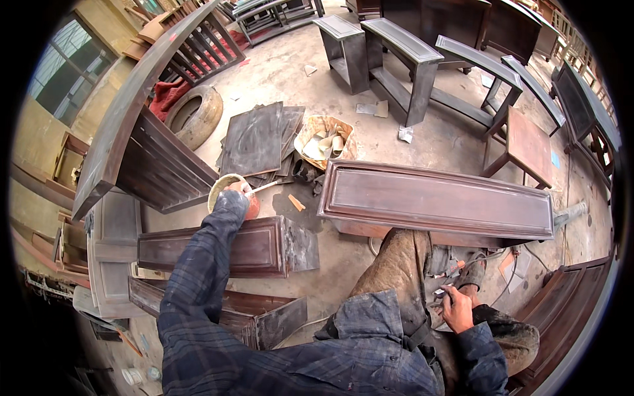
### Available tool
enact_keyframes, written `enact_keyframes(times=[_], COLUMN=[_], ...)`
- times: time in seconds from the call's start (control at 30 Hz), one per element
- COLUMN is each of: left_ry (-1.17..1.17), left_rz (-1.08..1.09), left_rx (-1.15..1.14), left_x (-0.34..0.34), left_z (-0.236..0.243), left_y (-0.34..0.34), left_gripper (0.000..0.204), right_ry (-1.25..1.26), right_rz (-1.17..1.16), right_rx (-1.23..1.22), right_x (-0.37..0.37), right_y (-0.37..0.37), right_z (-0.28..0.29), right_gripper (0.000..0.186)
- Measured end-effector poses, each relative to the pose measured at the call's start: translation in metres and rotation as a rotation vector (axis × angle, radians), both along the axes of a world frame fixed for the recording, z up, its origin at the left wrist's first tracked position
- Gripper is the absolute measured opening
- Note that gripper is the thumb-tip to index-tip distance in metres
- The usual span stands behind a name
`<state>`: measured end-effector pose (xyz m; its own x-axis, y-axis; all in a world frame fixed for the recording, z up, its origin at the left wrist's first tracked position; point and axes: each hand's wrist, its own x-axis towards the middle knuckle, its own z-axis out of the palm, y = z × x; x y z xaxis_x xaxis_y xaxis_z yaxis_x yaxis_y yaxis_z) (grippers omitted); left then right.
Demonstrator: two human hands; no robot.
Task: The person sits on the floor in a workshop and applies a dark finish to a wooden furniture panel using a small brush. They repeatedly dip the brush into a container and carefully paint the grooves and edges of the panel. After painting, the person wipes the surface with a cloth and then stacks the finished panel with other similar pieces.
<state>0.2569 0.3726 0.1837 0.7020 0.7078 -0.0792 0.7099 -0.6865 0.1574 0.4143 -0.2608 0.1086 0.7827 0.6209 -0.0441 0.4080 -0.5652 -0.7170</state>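
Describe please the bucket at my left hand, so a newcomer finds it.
Start at the big slatted wooden piece, left. Near its lower right end, the left hand is at the bucket. Its reddish side distinguishes it from the pale container farther right.

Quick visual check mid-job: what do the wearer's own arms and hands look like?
The left sleeve is long, dark blue with a plaid pattern, and dusty toward the cuff. The right sleeve is dark blue too. The right hand wears no glove; the left hand shows only in small part.

L arm (pixel 201 270): ext'd fwd-L | L hand (pixel 234 188): far out (partly hidden) | R hand (pixel 458 313): close in, fingers (pixel 450 302) curled
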Motion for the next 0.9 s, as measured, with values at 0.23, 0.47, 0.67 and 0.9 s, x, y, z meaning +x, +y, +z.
enact_keyframes(times=[0.23,0.47,0.67,0.9], left_ry=[-0.055,0.122,0.062,0.275], left_rz=[-0.229,-0.239,-0.232,-0.367], left_rx=[0.226,0.225,-0.117,0.114], left_x=[0.003,-0.013,0.026,0.058], left_z=[-0.028,-0.099,-0.094,-0.092], left_y=[0.017,0.078,0.057,0.005], left_gripper=[0.025,0.020,0.013,0.025], right_ry=[-0.001,-0.024,-0.005,0.177], right_rz=[-0.007,-0.005,-0.111,-0.409], right_rx=[-0.026,-0.154,-0.307,-0.408], right_x=[-0.004,0.000,0.005,0.067], right_y=[0.002,-0.001,-0.032,-0.022], right_z=[0.002,-0.009,-0.083,-0.177], right_gripper=[0.022,0.021,0.023,0.040])
